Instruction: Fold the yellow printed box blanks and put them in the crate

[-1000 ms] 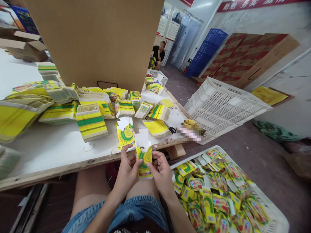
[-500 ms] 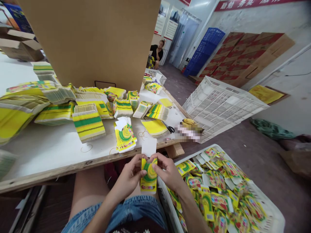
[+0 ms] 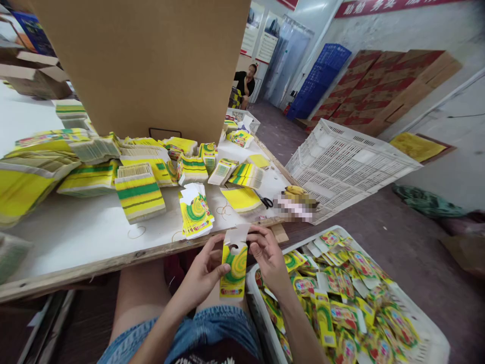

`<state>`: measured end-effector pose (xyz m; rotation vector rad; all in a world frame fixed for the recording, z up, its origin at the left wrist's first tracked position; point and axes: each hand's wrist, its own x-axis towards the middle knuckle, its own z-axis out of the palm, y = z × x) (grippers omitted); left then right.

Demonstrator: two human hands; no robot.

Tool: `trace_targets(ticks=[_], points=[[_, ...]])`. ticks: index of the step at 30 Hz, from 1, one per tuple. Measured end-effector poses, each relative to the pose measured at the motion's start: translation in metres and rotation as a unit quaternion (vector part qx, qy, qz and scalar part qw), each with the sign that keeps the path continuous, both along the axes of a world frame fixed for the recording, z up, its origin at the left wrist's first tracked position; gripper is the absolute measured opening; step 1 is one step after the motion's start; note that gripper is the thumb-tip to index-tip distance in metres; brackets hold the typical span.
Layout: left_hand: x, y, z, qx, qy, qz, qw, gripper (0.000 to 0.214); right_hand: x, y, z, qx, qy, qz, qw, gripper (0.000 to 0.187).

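Over my lap I hold a small yellow and green printed carton [image 3: 235, 268] upright. My left hand [image 3: 202, 270] grips its left side with fingers curled and thumb on the front. My right hand [image 3: 268, 255] pinches the white top flap [image 3: 238, 234], which is bent over toward the left. A fanned pile of flat cartons of the same print [image 3: 195, 210] lies on the white table [image 3: 76, 232] just beyond my hands.
A white crate [image 3: 424, 349] at my right holds several folded cartons. Stacks of flat yellow cartons [image 3: 138, 189] cover the table before a tall cardboard sheet [image 3: 144, 65]. Scissors [image 3: 265, 201], an upturned white crate [image 3: 348, 164], and a seated person [image 3: 246, 83] lie farther off.
The carton's white top flap stood straight up before; now my right hand has bent it over. Both hands with the carton stayed above my lap.
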<state>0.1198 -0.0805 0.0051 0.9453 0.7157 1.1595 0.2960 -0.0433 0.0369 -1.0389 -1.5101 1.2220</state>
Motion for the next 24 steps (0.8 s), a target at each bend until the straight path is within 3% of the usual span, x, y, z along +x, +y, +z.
trace_targets(ticks=[5,7,9,11,18,24], points=[[0.003,0.000,-0.002,0.020,0.059,0.041,0.997,0.048,0.008,0.001,0.010,0.097,-0.079,-0.016,0.992,0.048],[0.003,-0.001,-0.003,0.026,0.097,0.062,0.993,0.044,0.007,-0.001,0.014,0.071,-0.102,0.015,0.992,0.045],[0.002,-0.001,-0.004,0.032,0.120,0.071,0.990,0.042,0.004,-0.002,0.016,0.001,-0.136,0.040,0.990,0.030],[0.002,-0.002,-0.005,0.037,0.119,0.064,0.990,0.044,0.000,-0.003,0.016,-0.040,-0.179,0.051,0.982,0.034],[0.002,-0.003,-0.001,0.018,0.048,0.039,0.998,0.046,-0.011,-0.002,0.013,0.037,-0.318,-0.014,0.947,0.028],[-0.002,-0.002,0.010,0.000,0.023,0.052,0.998,0.044,-0.013,-0.008,0.010,-0.013,-0.260,0.009,0.965,0.038]])
